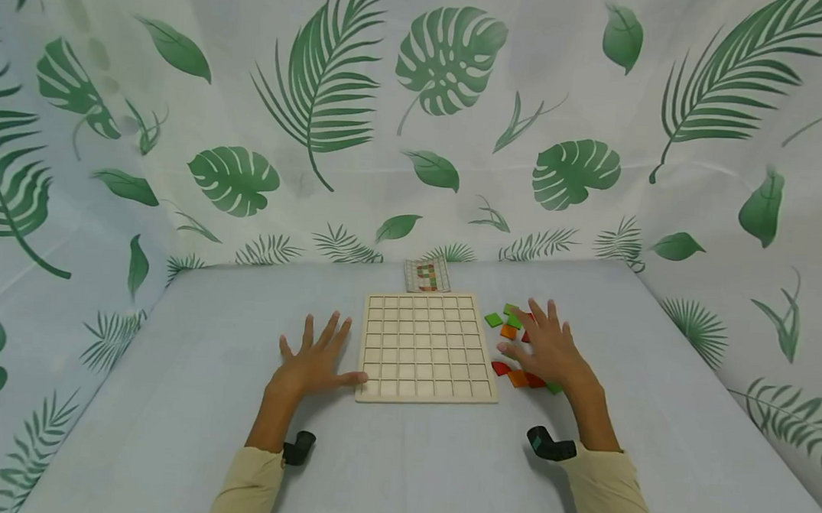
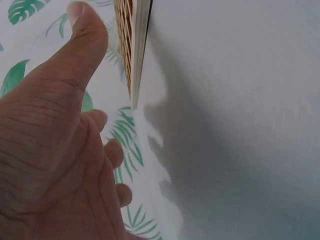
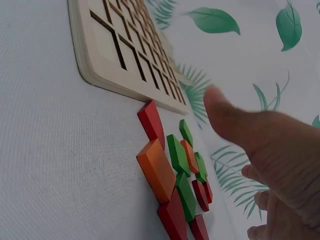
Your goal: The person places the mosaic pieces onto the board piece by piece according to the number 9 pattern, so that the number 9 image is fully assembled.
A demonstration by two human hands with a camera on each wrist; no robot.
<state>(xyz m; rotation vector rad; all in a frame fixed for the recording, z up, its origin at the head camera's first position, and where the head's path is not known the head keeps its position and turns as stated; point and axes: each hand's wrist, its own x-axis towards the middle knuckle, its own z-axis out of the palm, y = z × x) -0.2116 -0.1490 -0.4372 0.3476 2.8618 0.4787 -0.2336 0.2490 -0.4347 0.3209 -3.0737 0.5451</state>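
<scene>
A wooden grid board (image 1: 426,349) lies on the table, its squares bare. My left hand (image 1: 312,365), fingers spread, is at the board's left side, thumb over the lower left corner; whether it touches cannot be told. In the left wrist view the left hand (image 2: 55,135) holds nothing beside the board's edge (image 2: 142,50). My right hand (image 1: 551,351) hovers with spread fingers over red, orange and green pieces (image 1: 509,332) right of the board. The right wrist view shows the right hand (image 3: 280,160) above the pieces, an orange one (image 3: 156,170) among them, touching none visibly.
A small card with a coloured pattern (image 1: 427,275) lies behind the board's far edge. A leaf-printed cloth (image 1: 361,132) hangs behind and at both sides of the pale table (image 1: 402,463). Black devices (image 1: 550,445) are on both wrists.
</scene>
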